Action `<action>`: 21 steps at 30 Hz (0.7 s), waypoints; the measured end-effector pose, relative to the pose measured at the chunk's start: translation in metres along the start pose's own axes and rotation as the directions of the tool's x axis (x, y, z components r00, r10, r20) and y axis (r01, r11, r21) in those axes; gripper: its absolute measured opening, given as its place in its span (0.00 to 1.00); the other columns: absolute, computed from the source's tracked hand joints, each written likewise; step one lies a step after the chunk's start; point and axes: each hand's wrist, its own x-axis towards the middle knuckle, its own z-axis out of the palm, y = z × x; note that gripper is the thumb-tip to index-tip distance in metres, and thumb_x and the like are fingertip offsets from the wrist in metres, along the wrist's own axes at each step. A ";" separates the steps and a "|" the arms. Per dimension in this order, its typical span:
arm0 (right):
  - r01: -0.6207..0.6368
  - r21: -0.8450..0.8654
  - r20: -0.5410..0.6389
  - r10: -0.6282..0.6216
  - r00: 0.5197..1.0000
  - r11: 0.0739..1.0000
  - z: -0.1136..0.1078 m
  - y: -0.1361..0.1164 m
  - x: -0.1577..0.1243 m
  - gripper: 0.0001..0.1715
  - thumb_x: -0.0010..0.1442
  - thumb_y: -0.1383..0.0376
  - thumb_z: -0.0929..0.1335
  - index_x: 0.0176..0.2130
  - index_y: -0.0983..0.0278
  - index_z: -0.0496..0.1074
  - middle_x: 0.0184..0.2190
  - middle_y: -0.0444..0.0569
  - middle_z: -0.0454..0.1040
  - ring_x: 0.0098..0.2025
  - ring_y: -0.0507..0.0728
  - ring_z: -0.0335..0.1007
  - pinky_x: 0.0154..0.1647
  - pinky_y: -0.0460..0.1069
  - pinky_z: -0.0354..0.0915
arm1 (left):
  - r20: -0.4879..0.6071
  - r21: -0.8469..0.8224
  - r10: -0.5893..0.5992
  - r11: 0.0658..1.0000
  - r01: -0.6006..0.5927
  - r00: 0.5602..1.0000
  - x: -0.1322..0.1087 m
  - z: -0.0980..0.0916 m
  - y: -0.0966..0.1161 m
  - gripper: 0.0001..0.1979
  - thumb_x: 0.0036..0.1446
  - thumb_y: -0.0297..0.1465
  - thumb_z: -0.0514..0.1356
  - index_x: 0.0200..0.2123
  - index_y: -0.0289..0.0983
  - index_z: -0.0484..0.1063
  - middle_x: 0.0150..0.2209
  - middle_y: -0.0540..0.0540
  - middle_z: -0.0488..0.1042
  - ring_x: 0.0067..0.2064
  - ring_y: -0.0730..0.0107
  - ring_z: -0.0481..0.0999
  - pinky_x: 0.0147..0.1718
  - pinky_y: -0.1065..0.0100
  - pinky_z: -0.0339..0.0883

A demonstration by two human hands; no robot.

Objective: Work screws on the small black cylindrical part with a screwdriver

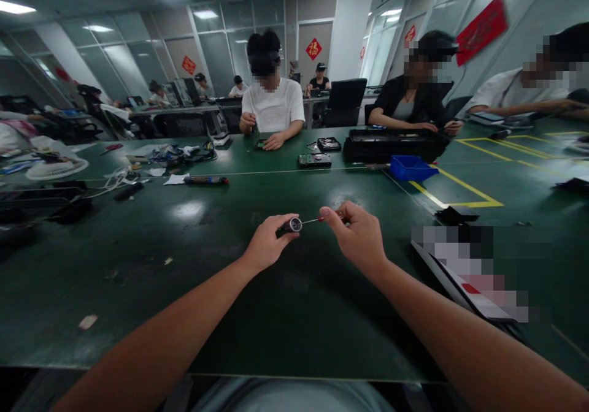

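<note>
My left hand is closed around a short dark cylinder that looks like a small flashlight; its round, silver-rimmed end faces right and towards me. Thumb and fingers grip it from either side. A screwdriver with a brownish handle and a red collar is in my right hand, the thumb laid along the handle. Its thin metal shaft points left, with the tip at the cylinder's open end. Whether the tip touches anything inside is too small to tell. Both hands are above the green table.
Ahead lie a dark tool with a red tip, a circuit-board device and a blue bin. A partly blurred flat item lies right of my arm; cables are at left. Co-workers sit across the table, one in a white shirt.
</note>
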 end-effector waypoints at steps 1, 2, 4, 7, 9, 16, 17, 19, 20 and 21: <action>-0.001 -0.010 -0.005 0.001 1.000 1.000 0.000 0.000 0.000 0.26 0.62 0.48 0.67 0.21 0.60 0.65 0.16 0.40 0.65 0.19 0.51 0.58 0.22 0.48 0.53 | 0.003 0.002 0.000 1.000 0.000 1.000 0.000 0.000 0.001 0.20 0.60 0.32 0.65 0.55 0.44 0.71 0.53 0.46 0.75 0.55 0.59 0.72 0.58 0.54 0.63; 0.000 -0.013 -0.007 0.000 1.000 1.000 0.000 0.000 0.000 0.26 0.62 0.48 0.67 0.21 0.60 0.64 0.16 0.40 0.64 0.18 0.51 0.57 0.22 0.48 0.52 | 0.005 0.002 0.000 1.000 0.000 1.000 0.000 0.000 0.001 0.20 0.59 0.31 0.65 0.55 0.44 0.72 0.52 0.46 0.75 0.55 0.59 0.72 0.58 0.54 0.63; 0.006 -0.008 0.001 -0.006 1.000 1.000 0.000 0.000 0.000 0.26 0.62 0.48 0.68 0.21 0.60 0.65 0.16 0.41 0.65 0.19 0.51 0.57 0.22 0.48 0.52 | 0.008 -0.001 -0.002 1.000 0.002 1.000 -0.001 0.000 0.002 0.19 0.59 0.30 0.65 0.54 0.43 0.72 0.52 0.46 0.76 0.55 0.59 0.72 0.57 0.55 0.63; 0.013 -0.001 0.015 -0.013 1.000 1.000 0.001 0.000 -0.001 0.24 0.61 0.49 0.68 0.22 0.60 0.65 0.16 0.40 0.65 0.19 0.51 0.58 0.22 0.48 0.52 | 0.005 0.000 0.001 1.000 -0.001 1.000 -0.001 0.000 0.003 0.20 0.59 0.30 0.65 0.55 0.44 0.72 0.52 0.47 0.76 0.55 0.59 0.72 0.57 0.55 0.63; 0.021 0.002 0.021 -0.021 1.000 1.000 0.001 0.000 -0.001 0.23 0.61 0.50 0.68 0.22 0.60 0.65 0.17 0.40 0.65 0.19 0.51 0.58 0.23 0.48 0.53 | 0.002 0.004 0.000 1.000 0.000 1.000 -0.001 0.000 0.002 0.20 0.59 0.30 0.65 0.55 0.44 0.72 0.52 0.46 0.76 0.54 0.59 0.72 0.57 0.55 0.63; 0.049 0.028 0.056 -0.050 0.997 0.998 -0.001 -0.002 -0.001 0.20 0.60 0.51 0.69 0.25 0.60 0.68 0.19 0.42 0.70 0.21 0.52 0.62 0.24 0.49 0.56 | -0.007 0.008 0.005 1.000 -0.004 1.000 0.000 0.000 -0.001 0.20 0.59 0.32 0.65 0.55 0.44 0.71 0.53 0.46 0.75 0.55 0.59 0.72 0.57 0.56 0.62; 0.047 0.030 0.059 -0.048 0.997 0.998 -0.001 -0.002 -0.001 0.20 0.60 0.51 0.69 0.25 0.60 0.69 0.20 0.42 0.70 0.21 0.52 0.62 0.24 0.48 0.57 | -0.008 0.009 0.007 1.000 -0.007 1.000 0.000 0.000 -0.001 0.20 0.60 0.32 0.65 0.55 0.44 0.71 0.52 0.47 0.75 0.55 0.59 0.72 0.57 0.56 0.63; 0.046 0.030 0.072 -0.048 0.996 0.998 -0.002 -0.002 -0.001 0.19 0.61 0.51 0.69 0.26 0.61 0.70 0.20 0.43 0.71 0.21 0.52 0.63 0.24 0.48 0.58 | -0.012 0.009 0.015 1.000 -0.015 1.000 -0.001 0.000 -0.001 0.20 0.60 0.31 0.65 0.55 0.43 0.72 0.52 0.47 0.75 0.55 0.60 0.72 0.57 0.56 0.63; 0.049 0.034 0.081 -0.052 0.995 0.998 -0.002 -0.002 -0.001 0.17 0.61 0.52 0.69 0.28 0.61 0.71 0.21 0.43 0.72 0.21 0.52 0.65 0.25 0.48 0.58 | -0.014 0.009 0.019 1.000 -0.019 1.000 0.000 0.000 -0.001 0.20 0.59 0.31 0.65 0.55 0.43 0.72 0.52 0.47 0.76 0.55 0.60 0.72 0.57 0.57 0.63; 0.054 0.043 0.090 -0.058 0.994 0.998 -0.002 -0.002 -0.001 0.15 0.62 0.53 0.69 0.30 0.61 0.72 0.23 0.43 0.74 0.23 0.52 0.67 0.25 0.48 0.59 | -0.015 0.008 0.022 1.000 -0.022 1.000 0.000 0.000 -0.001 0.20 0.59 0.31 0.65 0.55 0.43 0.72 0.52 0.47 0.76 0.54 0.60 0.72 0.57 0.57 0.63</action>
